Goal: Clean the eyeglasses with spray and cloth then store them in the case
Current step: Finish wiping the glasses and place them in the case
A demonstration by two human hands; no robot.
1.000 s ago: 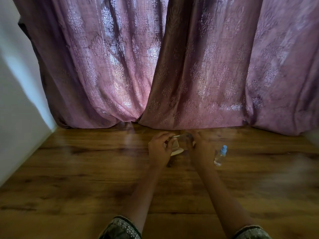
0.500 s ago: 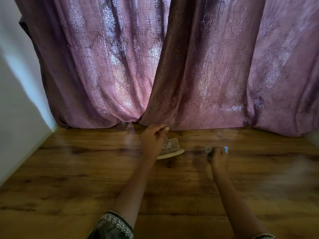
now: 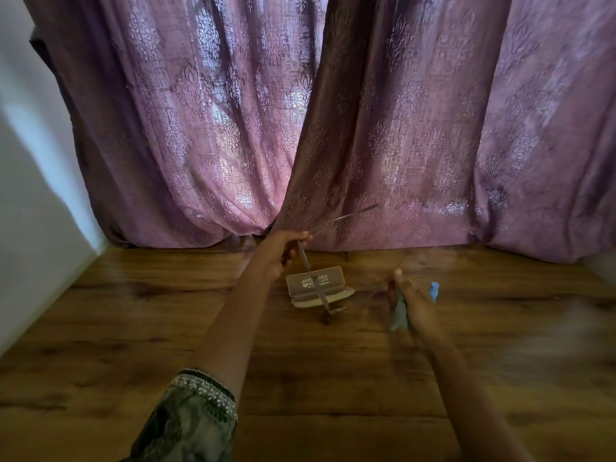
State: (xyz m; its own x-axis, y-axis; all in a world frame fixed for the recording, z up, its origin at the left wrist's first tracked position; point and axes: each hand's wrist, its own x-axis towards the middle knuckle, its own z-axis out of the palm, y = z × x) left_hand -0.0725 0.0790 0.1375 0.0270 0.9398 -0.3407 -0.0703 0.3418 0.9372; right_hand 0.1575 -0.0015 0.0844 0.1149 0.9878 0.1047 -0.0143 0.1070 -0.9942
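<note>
Eyeglasses (image 3: 315, 281) are gripped in the left hand (image 3: 283, 250) above an open case (image 3: 318, 287) on the wooden floor (image 3: 133, 328), while a spray bottle (image 3: 433, 291) is clasped by the blurred right hand (image 3: 415, 303).

Eyeglasses, case and spray bottle
Thin-framed eyeglasses (image 3: 311, 258) held aloft, temples spread; beige case (image 3: 320, 288) open on floor; blue-capped spray bottle (image 3: 433, 291) partly hidden

Purple curtains (image 3: 333, 128), wooden floor (image 3: 300, 378), white wall (image 3: 30, 228)

The room is dim. Light glows through the curtain (image 3: 233, 135). My right hand (image 3: 413, 305) looks blurry, edges bend.
</note>
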